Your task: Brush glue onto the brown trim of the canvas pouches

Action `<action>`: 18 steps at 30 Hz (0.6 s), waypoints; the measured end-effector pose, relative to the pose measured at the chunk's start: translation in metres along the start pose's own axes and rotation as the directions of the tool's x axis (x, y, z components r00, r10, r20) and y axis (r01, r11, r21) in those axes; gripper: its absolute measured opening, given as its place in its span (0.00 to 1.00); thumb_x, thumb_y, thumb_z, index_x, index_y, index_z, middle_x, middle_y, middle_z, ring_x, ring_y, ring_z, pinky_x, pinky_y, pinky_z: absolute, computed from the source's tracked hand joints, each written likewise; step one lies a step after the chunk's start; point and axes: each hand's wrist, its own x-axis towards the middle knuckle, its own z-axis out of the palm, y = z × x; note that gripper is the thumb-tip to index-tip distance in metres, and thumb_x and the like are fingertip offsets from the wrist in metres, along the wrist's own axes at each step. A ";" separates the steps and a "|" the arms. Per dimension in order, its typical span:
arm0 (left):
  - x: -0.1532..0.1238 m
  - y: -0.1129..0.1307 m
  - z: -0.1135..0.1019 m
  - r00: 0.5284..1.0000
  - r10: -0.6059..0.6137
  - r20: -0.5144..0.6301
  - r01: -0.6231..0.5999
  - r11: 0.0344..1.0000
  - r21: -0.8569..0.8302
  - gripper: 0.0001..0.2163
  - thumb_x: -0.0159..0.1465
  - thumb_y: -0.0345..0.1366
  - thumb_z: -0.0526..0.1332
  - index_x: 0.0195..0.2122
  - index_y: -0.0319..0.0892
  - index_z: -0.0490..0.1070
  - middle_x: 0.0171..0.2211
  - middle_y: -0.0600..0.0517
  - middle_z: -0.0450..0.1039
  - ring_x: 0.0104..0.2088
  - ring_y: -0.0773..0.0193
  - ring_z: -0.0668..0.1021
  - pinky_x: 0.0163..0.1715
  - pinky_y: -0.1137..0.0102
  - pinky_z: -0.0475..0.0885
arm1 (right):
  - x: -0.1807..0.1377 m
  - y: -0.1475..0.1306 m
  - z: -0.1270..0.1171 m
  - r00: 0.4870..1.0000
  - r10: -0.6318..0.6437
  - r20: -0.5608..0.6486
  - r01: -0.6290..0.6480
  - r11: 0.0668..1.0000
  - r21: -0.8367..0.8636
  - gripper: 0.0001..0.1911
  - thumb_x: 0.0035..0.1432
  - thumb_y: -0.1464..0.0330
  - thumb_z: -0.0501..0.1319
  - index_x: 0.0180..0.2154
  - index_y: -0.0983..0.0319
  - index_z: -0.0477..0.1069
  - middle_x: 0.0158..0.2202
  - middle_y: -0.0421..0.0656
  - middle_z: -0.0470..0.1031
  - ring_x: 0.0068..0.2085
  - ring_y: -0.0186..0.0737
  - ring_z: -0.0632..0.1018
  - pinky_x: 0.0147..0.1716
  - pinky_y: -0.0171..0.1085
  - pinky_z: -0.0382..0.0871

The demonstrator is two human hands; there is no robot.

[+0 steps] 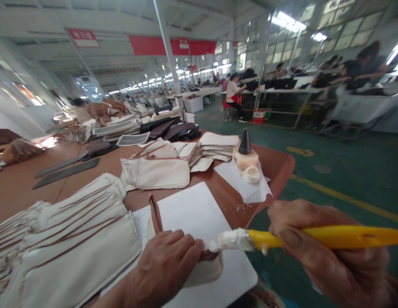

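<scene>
Passage over white board (199, 205) beyond left hand (169, 256). Stacked pouches (83, 248) hem its left edge; pouch pile (163, 173) beyond; yellow brush (266, 239) bars hand's right.

Brush handle (349, 236): glossy yellow plastic, smooth — bristles (234, 239) caked rough, white. Pouches (86, 256): matt, cloth-like. Tabletop (275, 162): smooth brown sheet, slight sheen — white board (195, 209) smooth, matt.
</scene>
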 end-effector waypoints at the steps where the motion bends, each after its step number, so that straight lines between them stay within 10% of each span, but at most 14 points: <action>1: 0.000 0.000 0.001 1.000 -0.004 -0.005 0.004 1.000 -0.001 0.05 0.73 0.36 0.56 0.41 0.43 0.70 0.27 0.56 0.73 0.24 0.62 0.70 0.26 0.64 0.58 | 0.000 -0.001 0.002 1.000 -0.022 0.023 0.022 1.000 0.006 0.08 0.68 0.77 0.55 0.37 0.61 0.67 0.29 0.36 0.69 0.28 0.28 0.71 0.28 0.29 0.65; 14: 0.000 0.001 0.009 0.994 -0.074 0.083 0.083 0.991 -0.103 0.13 0.75 0.38 0.51 0.35 0.44 0.70 0.25 0.55 0.72 0.24 0.63 0.72 0.24 0.67 0.59 | -0.007 -0.001 0.003 0.982 -0.059 0.179 0.078 0.992 -0.099 0.08 0.67 0.76 0.56 0.34 0.60 0.64 0.26 0.37 0.67 0.25 0.33 0.69 0.27 0.35 0.63; 18: 0.014 -0.005 0.001 0.989 -0.030 0.144 0.056 0.981 -0.184 0.12 0.74 0.38 0.54 0.35 0.44 0.72 0.25 0.54 0.74 0.25 0.64 0.72 0.25 0.68 0.59 | -0.020 0.007 -0.015 0.992 0.085 -0.091 -0.096 0.988 -0.122 0.08 0.70 0.71 0.58 0.35 0.58 0.69 0.29 0.41 0.68 0.28 0.38 0.71 0.26 0.37 0.65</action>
